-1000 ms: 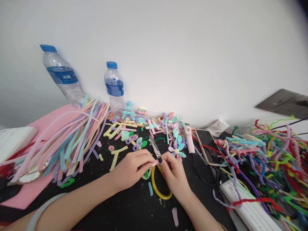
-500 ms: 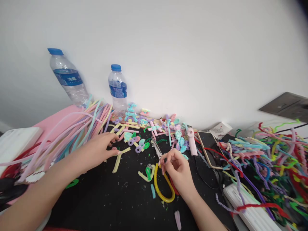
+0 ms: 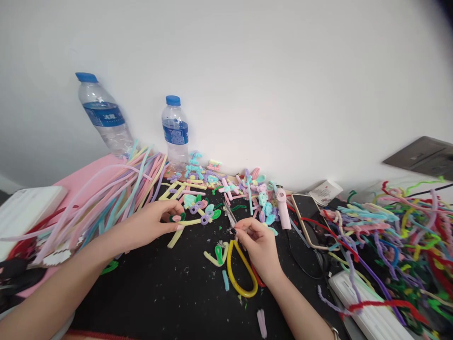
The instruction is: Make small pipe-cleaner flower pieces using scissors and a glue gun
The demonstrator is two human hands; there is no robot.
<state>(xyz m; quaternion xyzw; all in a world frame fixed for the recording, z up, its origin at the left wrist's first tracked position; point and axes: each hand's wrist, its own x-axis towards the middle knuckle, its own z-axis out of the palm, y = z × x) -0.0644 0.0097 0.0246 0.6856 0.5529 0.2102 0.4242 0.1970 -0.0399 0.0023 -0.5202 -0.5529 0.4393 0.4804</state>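
Observation:
My left hand has its thumb and fingertips closed around a small green and pink piece. Its thumb touches or lies just over a pale yellow fuzzy strip. My right hand is pinched over the middle of the scissors, which have yellow handles and lie with their blades pointing away. Whatever its fingertips hold is too small to tell. A bent pale yellow piece with a green loop lies left of the scissors, with a short blue piece below it.
Two water bottles stand by the wall. Long pastel strips lie at left; small fuzzy shapes lie at the back. A pink device, a phone, a white power strip and tangled coloured strips are at right.
My left hand has moved slightly right, and the green and pink piece has moved with it. The right fingertips have drawn closer together over the scissors.

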